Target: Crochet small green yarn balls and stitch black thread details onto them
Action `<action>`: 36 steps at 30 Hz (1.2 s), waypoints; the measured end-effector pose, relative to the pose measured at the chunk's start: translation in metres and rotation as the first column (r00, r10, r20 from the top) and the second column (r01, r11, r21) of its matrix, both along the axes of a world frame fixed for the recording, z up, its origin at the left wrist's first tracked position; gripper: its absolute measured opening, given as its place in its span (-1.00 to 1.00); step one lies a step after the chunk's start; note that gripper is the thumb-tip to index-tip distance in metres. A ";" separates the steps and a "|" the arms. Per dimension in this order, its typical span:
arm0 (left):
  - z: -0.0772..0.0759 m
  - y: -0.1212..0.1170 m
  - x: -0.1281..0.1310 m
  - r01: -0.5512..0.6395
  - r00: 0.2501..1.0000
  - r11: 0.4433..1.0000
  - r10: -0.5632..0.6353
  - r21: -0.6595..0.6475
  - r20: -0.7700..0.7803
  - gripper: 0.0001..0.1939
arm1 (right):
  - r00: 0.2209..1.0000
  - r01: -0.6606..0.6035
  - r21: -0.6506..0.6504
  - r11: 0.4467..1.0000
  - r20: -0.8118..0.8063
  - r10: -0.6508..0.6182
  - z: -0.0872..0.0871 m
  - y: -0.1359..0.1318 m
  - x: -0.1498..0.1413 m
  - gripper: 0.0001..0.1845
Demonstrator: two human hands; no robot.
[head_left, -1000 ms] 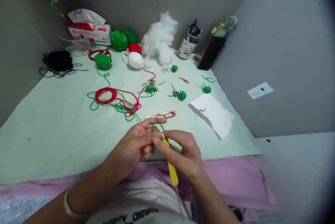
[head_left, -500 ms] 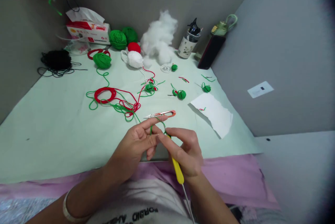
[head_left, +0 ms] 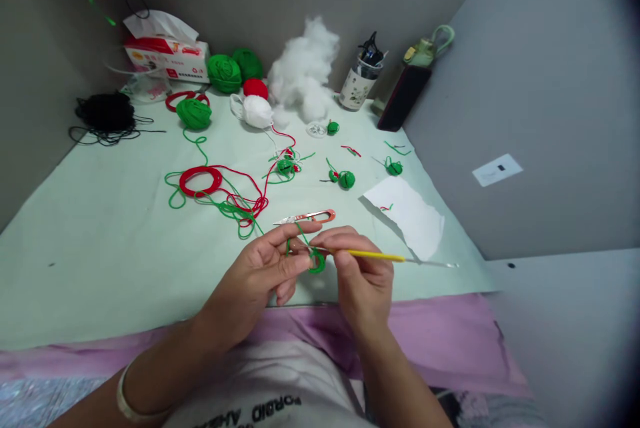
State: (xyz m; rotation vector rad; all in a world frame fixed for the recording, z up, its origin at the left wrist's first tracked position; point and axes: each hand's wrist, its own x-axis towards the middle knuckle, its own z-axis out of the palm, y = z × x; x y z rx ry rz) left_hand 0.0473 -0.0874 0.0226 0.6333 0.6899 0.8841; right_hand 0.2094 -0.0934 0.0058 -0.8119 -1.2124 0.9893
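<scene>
My left hand (head_left: 273, 265) pinches a small green crochet ring (head_left: 317, 263) between thumb and fingers. Green yarn (head_left: 301, 233) runs over its raised index finger. In my right hand (head_left: 363, 275) is a crochet hook (head_left: 377, 255) with a yellow handle, lying almost level; its bare far end points right. The hook's working tip is at the ring by my left fingertips, too small to make out fully. Just beyond my fingers lie orange-handled thread snips (head_left: 305, 217). A loose tangle of green yarn (head_left: 235, 205) lies past my left hand, beside a red yarn coil (head_left: 200, 182).
Small green crocheted balls (head_left: 347, 179) and a torn white paper (head_left: 407, 218) lie to the right. Along the back stand green yarn balls (head_left: 224, 73), white stuffing (head_left: 305, 75), a tissue box (head_left: 167, 58), a pen cup (head_left: 359, 85) and a bottle (head_left: 407, 88). Black yarn (head_left: 106, 113) sits left.
The crochet hook has swung from pointing down toward my body to nearly level, its far end to the right. My right hand has turned with it, and the green ring now shows.
</scene>
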 end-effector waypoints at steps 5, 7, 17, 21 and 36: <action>-0.001 0.001 -0.002 -0.005 0.999 0.999 0.004 -0.036 -0.040 -0.60 | 0.994 -0.085 -0.024 0.996 -0.067 0.084 0.002 0.003 0.004 -0.84; -0.001 0.002 -0.002 -0.021 0.998 0.999 0.019 -0.034 -0.056 -0.60 | 0.997 -0.069 -0.018 0.997 -0.017 0.069 0.004 0.001 0.009 -0.81; -0.005 0.004 -0.002 0.016 0.997 0.989 -0.005 -0.146 0.074 -0.61 | 0.816 0.032 0.315 0.949 0.540 -0.207 -0.004 -0.011 0.008 -0.68; -0.001 0.002 -0.003 -0.041 0.999 0.997 0.040 -0.062 -0.018 -0.63 | 0.989 0.043 0.059 0.997 0.136 -0.051 0.002 -0.001 0.008 -0.80; -0.002 0.006 -0.006 0.078 0.985 0.986 -0.054 -0.145 0.162 -0.71 | 0.981 0.100 0.144 0.985 0.151 -0.121 0.002 0.001 0.012 -0.79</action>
